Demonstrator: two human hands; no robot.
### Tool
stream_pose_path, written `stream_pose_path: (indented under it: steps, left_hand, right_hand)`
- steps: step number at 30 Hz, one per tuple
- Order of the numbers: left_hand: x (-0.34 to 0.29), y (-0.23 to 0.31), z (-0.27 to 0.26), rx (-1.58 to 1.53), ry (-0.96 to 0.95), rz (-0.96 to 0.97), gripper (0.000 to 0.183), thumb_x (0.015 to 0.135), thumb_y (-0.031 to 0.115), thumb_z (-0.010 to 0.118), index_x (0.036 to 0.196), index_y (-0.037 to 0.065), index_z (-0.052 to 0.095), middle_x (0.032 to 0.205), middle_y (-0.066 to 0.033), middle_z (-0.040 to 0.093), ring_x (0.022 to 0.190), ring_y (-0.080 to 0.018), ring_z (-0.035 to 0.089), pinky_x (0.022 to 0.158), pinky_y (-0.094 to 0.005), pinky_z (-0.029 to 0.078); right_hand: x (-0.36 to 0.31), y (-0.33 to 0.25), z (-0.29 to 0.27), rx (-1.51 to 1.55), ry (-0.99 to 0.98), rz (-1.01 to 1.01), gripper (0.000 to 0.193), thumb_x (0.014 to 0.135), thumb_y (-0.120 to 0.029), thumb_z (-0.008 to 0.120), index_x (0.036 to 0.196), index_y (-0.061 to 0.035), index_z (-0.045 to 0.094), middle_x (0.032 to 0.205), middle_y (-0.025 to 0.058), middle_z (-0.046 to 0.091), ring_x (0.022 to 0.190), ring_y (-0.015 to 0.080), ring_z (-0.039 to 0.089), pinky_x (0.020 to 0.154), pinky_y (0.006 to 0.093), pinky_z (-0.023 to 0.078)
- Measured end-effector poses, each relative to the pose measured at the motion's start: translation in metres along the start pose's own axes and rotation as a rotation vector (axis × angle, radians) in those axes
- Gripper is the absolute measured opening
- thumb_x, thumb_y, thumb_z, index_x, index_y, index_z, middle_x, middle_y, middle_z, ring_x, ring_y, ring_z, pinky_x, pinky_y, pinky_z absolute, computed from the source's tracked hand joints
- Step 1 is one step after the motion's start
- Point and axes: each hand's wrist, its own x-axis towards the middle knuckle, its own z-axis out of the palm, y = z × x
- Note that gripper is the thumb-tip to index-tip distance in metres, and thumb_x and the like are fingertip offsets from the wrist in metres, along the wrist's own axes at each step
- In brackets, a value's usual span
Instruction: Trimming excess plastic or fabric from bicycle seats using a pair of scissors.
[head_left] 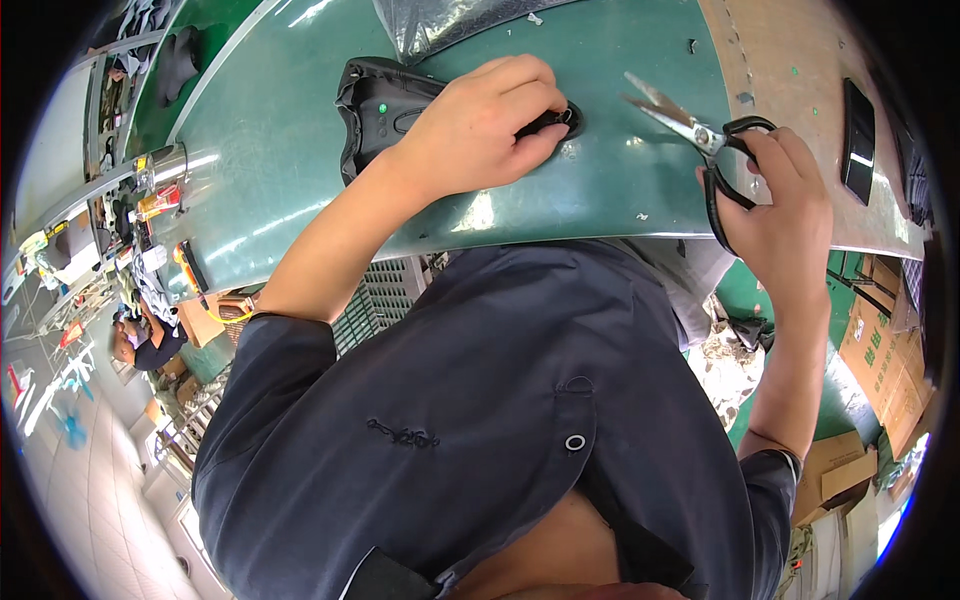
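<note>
My left hand (490, 122) is closed on the narrow end of a black saddle-shaped cover (375, 105) on the green tabletop. The cover's wide, open end with its raised rim points left, and a small green dot shows inside. My fingers and wrist hide much of its middle. To the right, my right hand (785, 205) grips a pair of scissors (700, 135) with black handles, fingers through the loops. Their blades are slightly apart, pointing left toward the cover's narrow end without touching it.
A clear plastic bag (450, 25) lies at the far edge of the green table (260, 150). At right are a black phone (858, 140) and small scraps. An orange-and-black tool (188, 266) sits at the left edge. Cardboard boxes (885, 370) stand below right; another person (155, 335) is far left.
</note>
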Motion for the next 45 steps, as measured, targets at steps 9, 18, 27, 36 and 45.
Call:
stream_pose_path:
  steps: [9,18,27,36,45]
  left_hand:
    - [-0.002,-0.002,0.001,-0.020,-0.058,0.015,0.017,0.086,0.004,0.078,0.102,0.004,0.072,0.099,-0.0067,0.065,0.083,-0.0240,0.067,0.070,-0.0350,0.056]
    - [-0.009,-0.003,0.008,0.002,0.010,0.027,0.018,0.082,-0.001,0.076,0.099,0.004,0.072,0.101,-0.0068,0.067,0.087,-0.0245,0.068,0.073,-0.0344,0.058]
    - [-0.011,-0.004,0.013,-0.037,0.070,0.032,0.012,0.084,0.005,0.076,0.095,0.003,0.072,0.096,-0.0044,0.066,0.081,-0.0251,0.066,0.072,-0.0370,0.054]
    - [-0.010,-0.001,0.013,-0.129,0.115,-0.021,0.008,0.084,0.003,0.074,0.091,0.004,0.072,0.094,-0.0046,0.067,0.079,-0.0259,0.067,0.068,-0.0365,0.055]
    - [-0.012,-0.003,0.012,-0.177,0.142,-0.053,0.011,0.082,0.006,0.077,0.093,0.004,0.072,0.094,-0.0051,0.067,0.078,-0.0253,0.066,0.068,-0.0350,0.056]
  right_hand:
    - [0.013,0.012,-0.004,-0.292,-0.155,-0.241,0.040,0.070,-0.015,0.085,0.105,-0.0049,0.068,0.099,0.0073,0.063,0.095,0.0303,0.065,0.077,0.0430,0.055]
    - [0.027,-0.001,0.004,-0.309,-0.220,-0.342,0.036,0.068,-0.016,0.085,0.092,-0.0053,0.061,0.091,0.0071,0.058,0.091,0.0290,0.063,0.074,0.0433,0.054]
    - [0.056,-0.019,-0.006,-0.420,-0.355,-0.479,0.039,0.067,-0.014,0.084,0.100,-0.0023,0.065,0.096,0.0089,0.059,0.095,0.0288,0.063,0.077,0.0421,0.053]
    - [0.076,-0.019,0.002,-0.498,-0.369,-0.650,0.032,0.070,-0.020,0.082,0.086,-0.0022,0.062,0.089,0.0086,0.056,0.091,0.0281,0.062,0.075,0.0408,0.053]
    - [0.073,0.002,-0.002,-0.492,-0.468,-0.724,0.026,0.079,-0.020,0.078,0.082,-0.0046,0.058,0.084,0.0091,0.055,0.083,0.0292,0.062,0.069,0.0435,0.052]
